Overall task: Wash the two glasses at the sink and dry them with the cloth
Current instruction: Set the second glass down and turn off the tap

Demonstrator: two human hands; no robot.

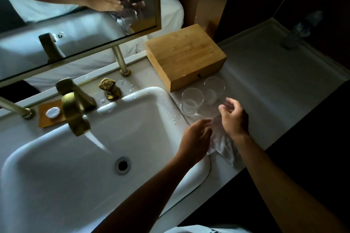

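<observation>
Two clear glasses stand upright on the counter right of the sink, the nearer glass (191,103) and the farther glass (214,90) side by side in front of a wooden box. A white cloth (224,144) lies crumpled on the counter edge just below them. My left hand (196,138) hovers at the cloth's left side, fingers curled toward it. My right hand (233,117) is above the cloth, pinching a fold of it near the glasses. Water runs from the brass tap (75,108) into the white sink (155,100).
A wooden box (184,56) sits on the counter behind the glasses. A brass tap handle (108,86) stands behind the basin, and a small soap on a wooden tray (52,112) lies at the left. A mirror (75,15) hangs above. Dark wall borders the counter at right.
</observation>
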